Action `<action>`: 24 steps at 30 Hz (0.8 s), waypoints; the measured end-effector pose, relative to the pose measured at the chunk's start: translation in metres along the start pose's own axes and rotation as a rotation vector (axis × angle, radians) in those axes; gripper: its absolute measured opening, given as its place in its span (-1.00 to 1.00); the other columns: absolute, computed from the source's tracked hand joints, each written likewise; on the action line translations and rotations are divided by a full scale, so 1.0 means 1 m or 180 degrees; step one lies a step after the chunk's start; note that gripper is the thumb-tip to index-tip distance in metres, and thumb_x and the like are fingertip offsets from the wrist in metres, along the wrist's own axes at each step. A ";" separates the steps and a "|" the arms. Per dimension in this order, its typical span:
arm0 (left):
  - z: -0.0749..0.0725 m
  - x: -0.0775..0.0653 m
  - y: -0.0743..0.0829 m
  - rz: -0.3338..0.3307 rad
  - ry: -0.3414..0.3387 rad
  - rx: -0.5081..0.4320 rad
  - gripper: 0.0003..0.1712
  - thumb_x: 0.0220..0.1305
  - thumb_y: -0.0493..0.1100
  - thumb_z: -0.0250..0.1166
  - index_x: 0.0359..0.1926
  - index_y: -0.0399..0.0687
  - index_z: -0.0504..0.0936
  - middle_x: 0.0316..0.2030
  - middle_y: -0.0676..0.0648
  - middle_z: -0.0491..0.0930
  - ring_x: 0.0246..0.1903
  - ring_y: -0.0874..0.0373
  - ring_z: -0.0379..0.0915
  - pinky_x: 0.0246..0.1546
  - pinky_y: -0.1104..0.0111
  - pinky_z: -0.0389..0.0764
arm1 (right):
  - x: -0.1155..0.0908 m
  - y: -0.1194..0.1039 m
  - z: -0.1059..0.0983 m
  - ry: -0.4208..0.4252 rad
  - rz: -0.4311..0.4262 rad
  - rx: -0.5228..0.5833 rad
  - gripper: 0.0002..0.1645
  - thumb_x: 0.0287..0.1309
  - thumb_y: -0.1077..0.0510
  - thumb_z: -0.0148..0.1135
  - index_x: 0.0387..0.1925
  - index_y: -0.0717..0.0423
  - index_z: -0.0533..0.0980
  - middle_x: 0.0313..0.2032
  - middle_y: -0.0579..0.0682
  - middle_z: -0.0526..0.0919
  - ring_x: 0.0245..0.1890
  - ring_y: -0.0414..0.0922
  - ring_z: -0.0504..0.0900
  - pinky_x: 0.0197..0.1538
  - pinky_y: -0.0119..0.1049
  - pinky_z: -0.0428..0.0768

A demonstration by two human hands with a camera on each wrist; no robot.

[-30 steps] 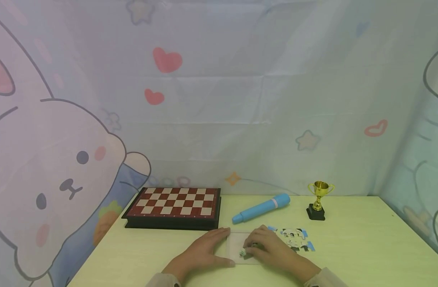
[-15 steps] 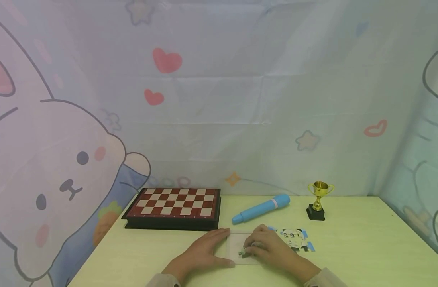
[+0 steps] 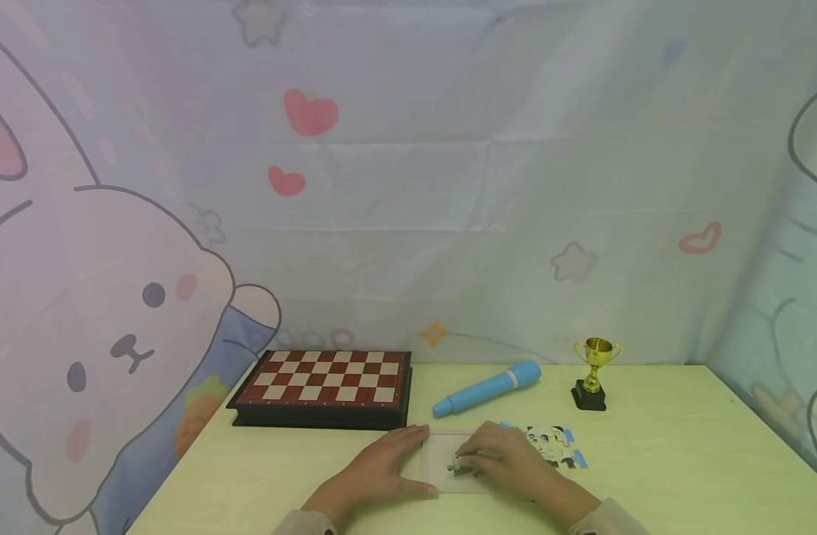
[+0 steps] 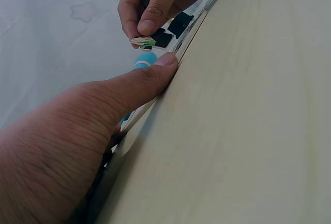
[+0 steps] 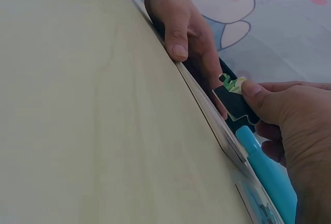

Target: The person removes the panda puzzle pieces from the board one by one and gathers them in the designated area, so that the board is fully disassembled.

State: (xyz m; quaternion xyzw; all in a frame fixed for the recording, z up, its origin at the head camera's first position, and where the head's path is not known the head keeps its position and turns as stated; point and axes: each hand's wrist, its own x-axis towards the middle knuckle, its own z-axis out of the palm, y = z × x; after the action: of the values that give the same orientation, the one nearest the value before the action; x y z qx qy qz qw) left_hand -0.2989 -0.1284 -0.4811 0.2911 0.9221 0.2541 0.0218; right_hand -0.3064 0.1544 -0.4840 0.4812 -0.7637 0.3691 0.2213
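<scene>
In the head view, my left hand (image 3: 384, 469) rests at the left side of a flat white puzzle tray (image 3: 438, 453), its thumb at the near corner and fingers reaching to the far one. The thumb (image 4: 166, 61) touches the tray's edge in the left wrist view. Over the tray, my right hand (image 3: 508, 462) pinches a jigsaw piece (image 5: 231, 99) between thumb and fingers. That piece has a dark face and some green and pale print, and it is held tilted above the surface. Part of the tray is hidden behind my right hand.
Several panda jigsaw pieces (image 3: 555, 446) lie right of the tray, partly behind my right hand. Behind stand a red-and-white chessboard box (image 3: 324, 386), a blue marker-shaped stick (image 3: 487, 388) and a small gold trophy cup (image 3: 592, 371). A cartoon-printed cloth (image 3: 408, 186) hangs behind the table.
My right hand has shifted its fingers slightly, and the jigsaw piece in it has turned and tilted a little. The left hand has stayed in place on the tray.
</scene>
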 end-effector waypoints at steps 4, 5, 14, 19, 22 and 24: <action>0.000 0.000 0.001 -0.0007 0.0010 -0.0022 0.15 0.03 0.57 0.30 0.53 0.17 0.25 0.48 0.05 0.25 0.46 -0.03 0.14 0.39 -0.11 0.26 | -0.003 0.002 -0.008 0.0036 0.0027 0.0019 -0.79 0.12 0.21 0.46 -0.19 -0.10 0.74 -0.26 -0.30 0.73 -0.25 -0.33 0.64 -0.21 -0.47 0.64; 0.000 0.000 0.001 -0.0010 0.0011 -0.0028 0.14 0.03 0.57 0.30 0.53 0.17 0.25 0.48 0.05 0.25 0.46 -0.03 0.14 0.39 -0.11 0.26 | -0.004 0.002 -0.011 0.0029 0.0083 0.0039 -0.80 0.14 0.20 0.45 -0.18 -0.10 0.74 -0.25 -0.31 0.73 -0.23 -0.33 0.64 -0.21 -0.47 0.64; 0.000 0.000 0.003 -0.0029 0.0024 -0.0075 0.15 0.02 0.56 0.33 0.53 0.16 0.25 0.48 0.08 0.25 0.47 0.00 0.12 0.40 -0.08 0.24 | -0.025 0.008 -0.037 0.0183 0.0031 -0.0016 -0.72 0.10 0.30 0.45 -0.17 -0.07 0.74 -0.27 -0.22 0.73 -0.30 -0.30 0.62 -0.34 -0.56 0.56; 0.001 0.000 0.000 0.0001 0.0047 -0.0078 0.15 0.01 0.56 0.32 0.53 0.16 0.25 0.48 0.07 0.25 0.46 0.00 0.13 0.40 -0.08 0.25 | -0.042 0.008 -0.056 0.0288 0.0159 -0.0098 -0.69 0.05 0.33 0.48 -0.18 -0.08 0.76 -0.28 -0.24 0.74 -0.28 -0.29 0.64 -0.31 -0.57 0.57; 0.001 0.000 0.000 0.0011 0.0044 -0.0079 0.16 0.01 0.57 0.31 0.53 0.16 0.25 0.48 0.07 0.25 0.46 0.00 0.13 0.40 -0.08 0.25 | -0.055 0.007 -0.067 0.0298 0.0312 -0.0164 -0.68 0.04 0.34 0.48 -0.18 -0.09 0.75 -0.28 -0.26 0.73 -0.32 -0.32 0.62 -0.37 -0.59 0.54; 0.001 -0.001 0.000 0.0015 0.0041 -0.0072 0.16 0.01 0.58 0.31 0.53 0.15 0.25 0.48 0.06 0.25 0.47 0.00 0.13 0.40 -0.08 0.25 | -0.064 0.006 -0.074 0.0327 0.0373 -0.0201 -0.67 0.04 0.36 0.47 -0.18 -0.06 0.75 -0.28 -0.24 0.72 -0.34 -0.31 0.61 -0.38 -0.58 0.52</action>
State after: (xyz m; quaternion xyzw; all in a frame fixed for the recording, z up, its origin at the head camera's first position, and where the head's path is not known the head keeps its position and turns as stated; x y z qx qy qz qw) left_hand -0.2984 -0.1287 -0.4818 0.2914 0.9186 0.2664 0.0186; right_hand -0.2849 0.2506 -0.4839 0.4088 -0.7895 0.3813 0.2533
